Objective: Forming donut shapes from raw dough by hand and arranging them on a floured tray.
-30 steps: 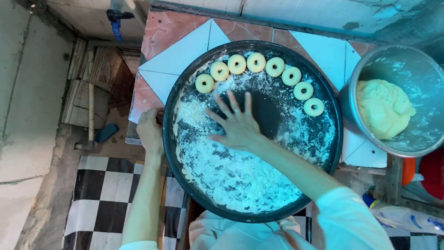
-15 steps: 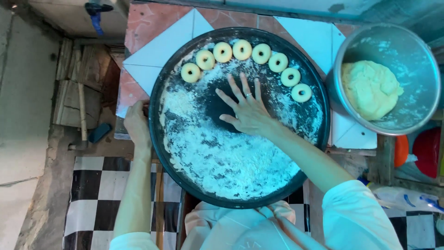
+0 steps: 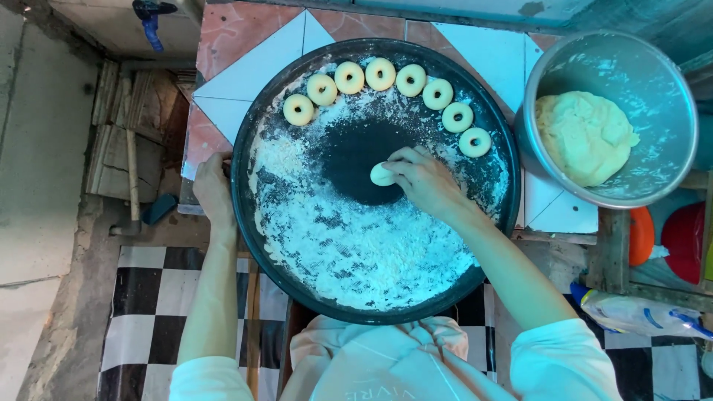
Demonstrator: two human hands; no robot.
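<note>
Here, reading off the head camera, I log the following.

Right hand: my right hand [image 3: 425,180] lies over the bare dark middle of the round tray [image 3: 252,148], its fingers curled together and closed on a small ball of dough [image 3: 382,174].
Dough ball: pale and smooth, it sits at my right fingertips, touching the tray's dark patch; I cannot tell whether it is lifted at all.
Left hand: my left hand [image 3: 212,189] is on the tray's outer rim, fingers wrapped against the edge; how tightly they clamp I cannot tell.
Flour: white flour [image 3: 349,252] is spread on the tray from just below my right hand toward my body, and also between my two hands.
Dough rings: seven ring-shaped dough pieces [image 3: 380,73] lie in an arc along the tray's far rim, beyond my right fingers and apart from them.
Bowl: a metal bowl [image 3: 653,67] stands to the outer side of my right hand, just beside the tray, with a large lump of dough [image 3: 584,137] inside.
Surface: the tray rests on a tiled top [image 3: 238,82] of pink and white tiles, seen beyond my left hand.
</note>
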